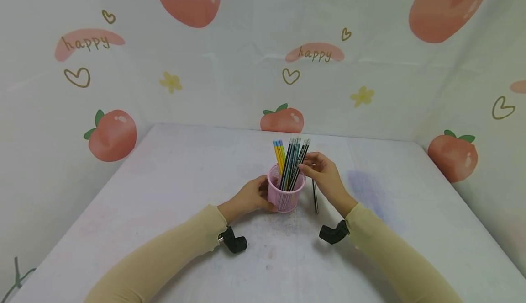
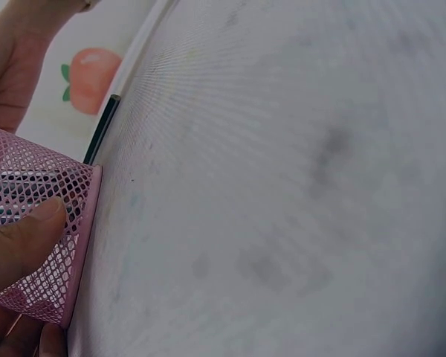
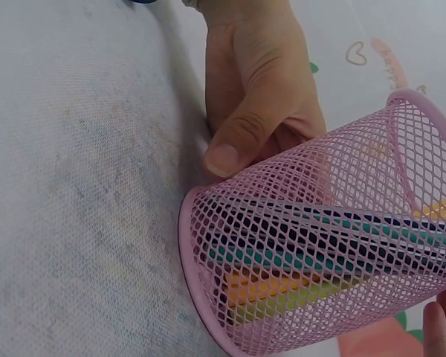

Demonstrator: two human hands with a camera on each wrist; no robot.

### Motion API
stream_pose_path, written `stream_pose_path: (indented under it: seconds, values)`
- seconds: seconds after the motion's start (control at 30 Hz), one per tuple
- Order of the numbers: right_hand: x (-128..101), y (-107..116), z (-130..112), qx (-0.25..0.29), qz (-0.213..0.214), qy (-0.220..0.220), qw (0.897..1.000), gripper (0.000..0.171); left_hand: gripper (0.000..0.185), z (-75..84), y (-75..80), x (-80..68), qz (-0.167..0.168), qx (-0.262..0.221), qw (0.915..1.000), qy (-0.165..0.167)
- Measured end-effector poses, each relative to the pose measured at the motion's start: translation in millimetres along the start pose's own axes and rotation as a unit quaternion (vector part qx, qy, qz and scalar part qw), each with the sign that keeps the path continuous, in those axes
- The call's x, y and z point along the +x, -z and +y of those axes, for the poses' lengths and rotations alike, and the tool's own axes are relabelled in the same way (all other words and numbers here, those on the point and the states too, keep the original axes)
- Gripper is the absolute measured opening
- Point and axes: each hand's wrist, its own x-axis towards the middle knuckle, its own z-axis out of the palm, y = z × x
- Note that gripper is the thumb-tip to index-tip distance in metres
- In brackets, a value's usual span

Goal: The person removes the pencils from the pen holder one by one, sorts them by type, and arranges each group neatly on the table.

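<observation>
One pink cup [image 1: 286, 201] mid-frame is gripped by the left hand [image 1: 249, 195]; the right hand [image 1: 326, 175] — can't tell if pinching — is beside leaning pencils [image 1: 292, 161]. A sideways nudge could tip them.

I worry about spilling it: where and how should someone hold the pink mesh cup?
Probably around its side, from the left, where the left hand grips it. The pink mesh cup stands upright and round; pencils rise from its mouth, and the right hand is opposite.
</observation>
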Motion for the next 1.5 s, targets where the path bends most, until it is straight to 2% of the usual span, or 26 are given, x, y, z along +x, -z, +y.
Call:
stream_pose_path:
  seconds: [0.27, 0.87, 1.13, 1.5]
  values:
    - [0, 1, 1, 0.011, 0.004, 0.011, 1.0, 0.035, 0.076, -0.9, -0.3, 0.2, 0.001, -0.002, 1.0, -0.001]
    - [3, 9, -7, 0.084, 0.02, 0.036, 0.996, 0.03, 0.076, 0.9, 0.3, 0.3, -0.001, 0.001, 1.0, 0.003]
    - [4, 14, -15, 0.149, 0.032, 0.061, 0.986, 0.021, 0.076, 1.0, 0.5, -0.3, -0.004, 0.003, 1.0, 0.002]
    - [7, 23, -26, 0.189, 0.045, 0.085, 0.977, 0.018, 0.076, 3.6, -0.2, -2.2, -0.001, -0.011, 0.9999, 0.006]
